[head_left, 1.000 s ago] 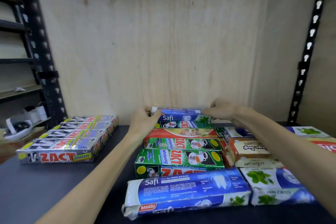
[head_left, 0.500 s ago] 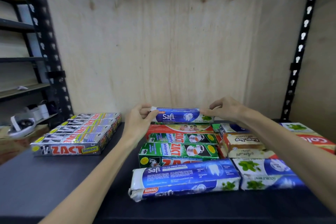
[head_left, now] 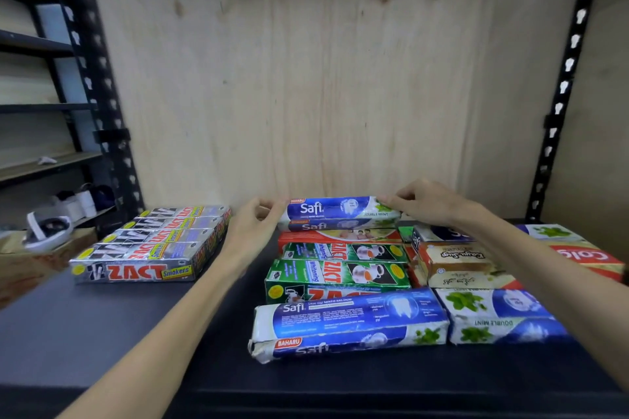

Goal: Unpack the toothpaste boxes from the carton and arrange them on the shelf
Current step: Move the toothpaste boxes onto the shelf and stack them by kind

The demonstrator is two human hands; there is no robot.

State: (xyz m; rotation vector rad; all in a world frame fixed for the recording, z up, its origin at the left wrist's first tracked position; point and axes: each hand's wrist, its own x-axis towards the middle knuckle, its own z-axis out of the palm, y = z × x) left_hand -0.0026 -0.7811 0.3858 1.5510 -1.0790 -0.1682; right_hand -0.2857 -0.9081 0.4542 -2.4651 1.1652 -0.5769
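Already most of the stock in view sits on the shelf point(head_left: 136, 316). At the left rear a block of silver ZACT Smokers boxes point(head_left: 149, 245) lies in tidy rows. Right of centre, green ZACT Whitening boxes point(head_left: 340, 274) and a red pack point(head_left: 340, 234) lie one behind another, with a wrapped Safi bundle point(head_left: 350, 323) across the front. Further right a brown-and-cream pack point(head_left: 456, 262), another Double Mint bundle point(head_left: 500, 320) and a red Colgate box point(head_left: 578, 255) are less squared up.

Both hands are at the back of the centre row, working on the rear Safi pack point(head_left: 343, 213), which stands close to the plywood back wall. The left hand point(head_left: 253, 230) pinches its left end between thumb and curled fingers; the right hand point(head_left: 425, 202) pinches the right end the same way. Whether the pack rests on the boxes under it or is held just above them, I cannot tell.

No carton shows, so how many boxes remain unpacked cannot be judged. By the look of it, this pack is being seated, and the right-hand group would need straightening afterwards.
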